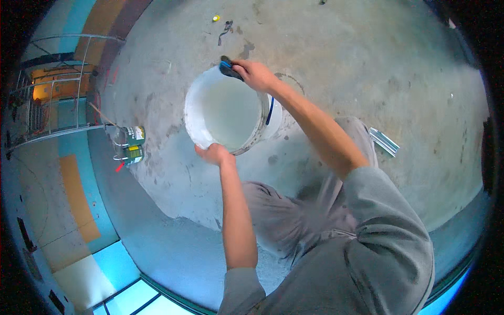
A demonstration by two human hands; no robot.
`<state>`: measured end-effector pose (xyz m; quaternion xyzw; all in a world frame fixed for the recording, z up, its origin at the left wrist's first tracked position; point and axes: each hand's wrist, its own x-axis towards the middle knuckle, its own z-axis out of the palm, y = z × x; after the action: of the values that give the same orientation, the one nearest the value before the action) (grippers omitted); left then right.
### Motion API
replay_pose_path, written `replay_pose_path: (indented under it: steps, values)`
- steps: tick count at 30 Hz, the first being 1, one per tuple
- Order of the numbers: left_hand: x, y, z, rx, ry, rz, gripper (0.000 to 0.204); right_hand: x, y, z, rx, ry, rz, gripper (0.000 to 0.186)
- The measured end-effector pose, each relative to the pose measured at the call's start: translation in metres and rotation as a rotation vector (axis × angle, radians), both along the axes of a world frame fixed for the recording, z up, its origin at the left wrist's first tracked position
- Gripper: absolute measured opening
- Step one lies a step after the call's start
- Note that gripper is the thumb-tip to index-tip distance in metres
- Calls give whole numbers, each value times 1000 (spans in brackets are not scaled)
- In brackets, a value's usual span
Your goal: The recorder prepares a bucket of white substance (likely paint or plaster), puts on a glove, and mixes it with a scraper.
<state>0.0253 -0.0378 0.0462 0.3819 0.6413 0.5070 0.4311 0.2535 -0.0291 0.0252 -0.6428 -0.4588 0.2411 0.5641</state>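
A round white plastic bucket (195,116) is on the concrete floor (336,63), in front of the person's knees, its smooth inner wall curving around a pale, cloudy grey-green interior; whether that is liquid or the bucket's bottom, I cannot tell. The rim on the right is smeared with dirt, and a dark blue strip (270,111) runs down the outer wall there. The left hand (214,154) is closed over the near rim. The right hand (257,75) grips a black-and-blue hand tool (230,69) at the far rim; its exact kind is unclear. The wrinkled fabric of grey trousers (278,210) and a soft grey T-shirt (388,226) shows below. Right of the knee lies a shiny, channel-shaped metal profile (384,142). Further out, the stained concrete bears a small yellow disc (216,18) and a dark, crooked scrap (225,32), while two cylindrical green tins (135,135) stand left, near tubular metal scaffolding (80,86).
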Motion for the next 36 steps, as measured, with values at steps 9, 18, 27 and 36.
replay_pose_path:
  steps: [9, 18, 27, 36]
  values:
    - [-5, 3, -5, 5, 82, 0, 57, -138, -135, -3, 58, -289, -412, 37]
    - [-11, 8, -10, 15, 68, 40, 55, -174, -191, 17, -289, 205, -46, 31]
    - [-9, 1, 5, 3, 76, 20, 53, -65, -125, 19, 130, -34, -566, 27]
    - [-2, -3, 7, 47, 43, 2, 55, -154, -148, -13, 25, -457, -77, 37]
